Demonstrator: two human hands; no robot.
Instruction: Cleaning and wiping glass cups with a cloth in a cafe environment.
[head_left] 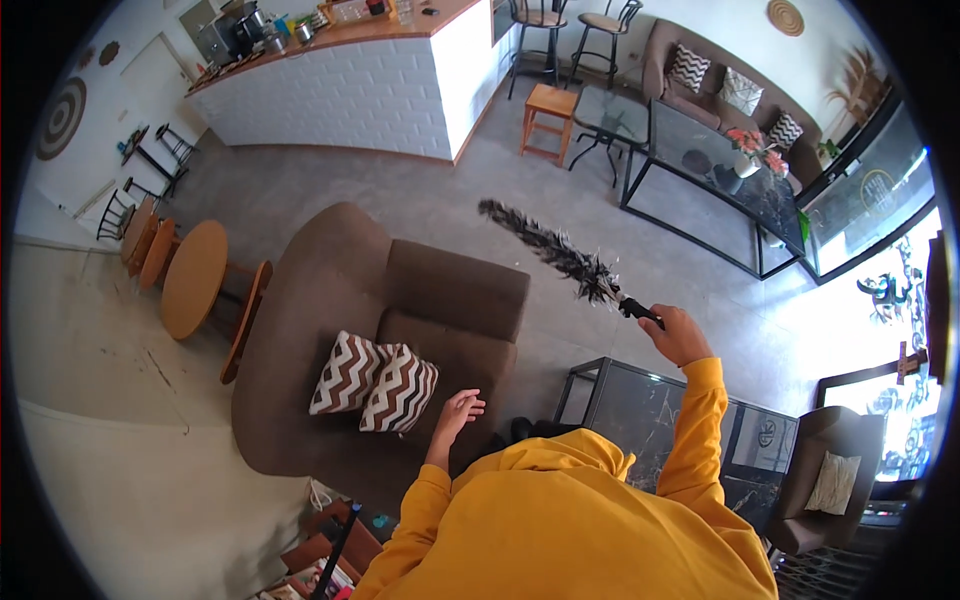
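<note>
Black duster (572, 264): gripped in right hand (683, 338), with left hand (460, 412) empty, loosely spread. Could clip near table (632, 415) if swung low.

Open floor (430, 185) past duster (560, 250), sofa (300, 320) left; table (632, 405) right

In the right hand (682, 336), a long black feathery duster (562, 255); left, two square brown-and-white cushions (400, 390) on a curved brown cloth sofa (275, 390); ahead, right, pink flowers (745, 141) on a long black table (770, 205)
</note>
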